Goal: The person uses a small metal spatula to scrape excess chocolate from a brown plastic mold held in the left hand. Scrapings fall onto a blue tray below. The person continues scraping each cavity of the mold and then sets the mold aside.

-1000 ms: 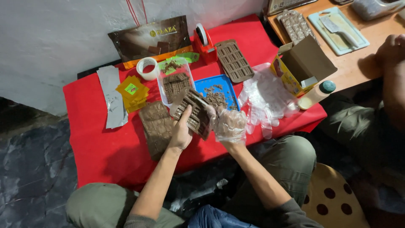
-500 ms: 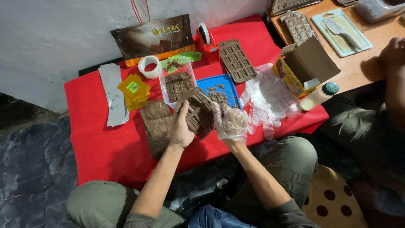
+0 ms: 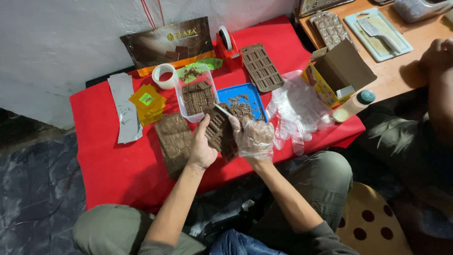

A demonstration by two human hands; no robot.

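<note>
we hold the brown mould (image 3: 221, 130) tilted above the red table (image 3: 108, 160), just in front of the blue tray (image 3: 255, 94); it looks light and bendy (likely silicone), so we judge it best gripped at opposite edges. our bare left hand (image 3: 202, 146) clasps its left edge, while our gloved right hand (image 3: 254, 138) curls around its right side, so the mould lies between both palms.
</note>
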